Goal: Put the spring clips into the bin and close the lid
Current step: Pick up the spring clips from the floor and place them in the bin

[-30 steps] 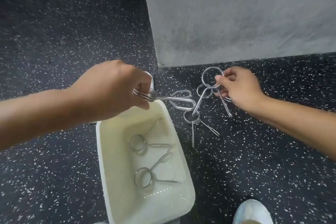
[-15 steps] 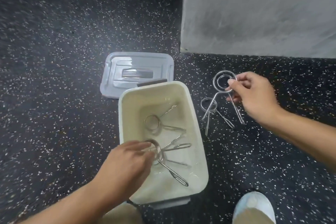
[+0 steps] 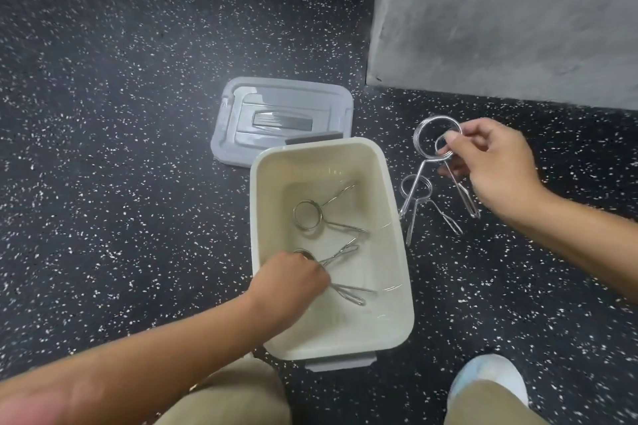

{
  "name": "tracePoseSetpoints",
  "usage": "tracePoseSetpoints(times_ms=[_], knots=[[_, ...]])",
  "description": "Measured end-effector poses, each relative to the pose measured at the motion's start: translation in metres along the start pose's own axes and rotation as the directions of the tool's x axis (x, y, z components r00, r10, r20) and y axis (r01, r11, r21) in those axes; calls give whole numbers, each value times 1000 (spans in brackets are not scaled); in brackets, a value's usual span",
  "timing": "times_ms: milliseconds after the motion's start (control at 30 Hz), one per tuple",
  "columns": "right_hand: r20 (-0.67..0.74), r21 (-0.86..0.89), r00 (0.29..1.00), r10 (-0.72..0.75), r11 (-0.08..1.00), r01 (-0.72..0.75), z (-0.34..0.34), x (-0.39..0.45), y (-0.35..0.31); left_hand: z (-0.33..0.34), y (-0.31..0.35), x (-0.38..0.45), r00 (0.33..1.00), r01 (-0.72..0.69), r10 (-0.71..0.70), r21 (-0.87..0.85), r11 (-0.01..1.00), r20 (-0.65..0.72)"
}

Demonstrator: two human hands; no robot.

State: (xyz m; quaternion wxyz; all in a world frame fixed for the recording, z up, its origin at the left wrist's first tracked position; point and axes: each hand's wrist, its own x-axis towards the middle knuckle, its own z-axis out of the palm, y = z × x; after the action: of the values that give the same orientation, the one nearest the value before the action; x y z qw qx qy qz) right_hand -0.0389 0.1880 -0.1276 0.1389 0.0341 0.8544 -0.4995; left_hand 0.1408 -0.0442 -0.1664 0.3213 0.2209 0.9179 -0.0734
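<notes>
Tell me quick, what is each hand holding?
Left hand: closed on a spring clip inside the bin.
Right hand: closed on a clip above the floor.

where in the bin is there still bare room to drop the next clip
The far end of the bin, by the lid, is bare, as is the near end floor toward the shoe. The middle is crowded: one clip lies there, and the left hand sits over more clips just nearer. The right hand holds another clip outside.
</notes>
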Motion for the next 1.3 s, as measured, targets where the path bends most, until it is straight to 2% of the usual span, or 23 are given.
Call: tracePoseSetpoints(times_ms=[100, 233, 433, 533, 633, 700, 767, 833, 933, 1067, 1200, 1300], knots=[[-2, 24, 1000, -8, 1000, 8, 4, 2, -4, 5, 1, 3, 1000, -7, 5, 58, 998, 22], [1, 38, 1000, -16, 999, 16, 12, 3, -11, 10, 7, 7, 998, -45, 43, 44, 998, 53], [59, 51, 995, -77, 996, 74, 28, -1, -26, 13, 10, 4, 999, -11, 11, 1, 1000, 41], [97, 16, 986, -139, 990, 138, 36, -4, -37, 7, 5, -9, 999, -26, 28, -86, 996, 23], [171, -48, 962, -213, 973, 224, 47, -8, -48, -4, -2, -28, 996, -61, 44, -249, 967, -74], [235, -75, 936, -262, 955, 286, 55, -11, -54, -12, -10, -42, 990, -41, -17, -393, 919, -143], [297, -112, 907, -300, 932, 345, 65, -14, -58, -19, -21, -53, 961, 2, -137, -486, 874, -241], [350, -204, 870, -348, 878, 433, 77, -15, -61, -24, -31, -63, 906, 37, -263, -559, 828, -330], [418, -296, 808, -414, 779, 552, 97, -15, -64, -27, -46, -70, 786, 26, -409, -636, 771, -464], [561, -452, 696, -448, 539, 711, 124, -8, -60, -36, -64, -74, 669, 14, -550, -731, 682, -499], [680, -537, 637, -364, 345, 770, 148, -1, -46, -42, -72, -72, 634, 21, -607, -774, 633, -479], [749, -555, 596, -290, 217, 803, 164, 0, -34, -49, -71, -70, 633, 22, -603, -768, 641, -485]])
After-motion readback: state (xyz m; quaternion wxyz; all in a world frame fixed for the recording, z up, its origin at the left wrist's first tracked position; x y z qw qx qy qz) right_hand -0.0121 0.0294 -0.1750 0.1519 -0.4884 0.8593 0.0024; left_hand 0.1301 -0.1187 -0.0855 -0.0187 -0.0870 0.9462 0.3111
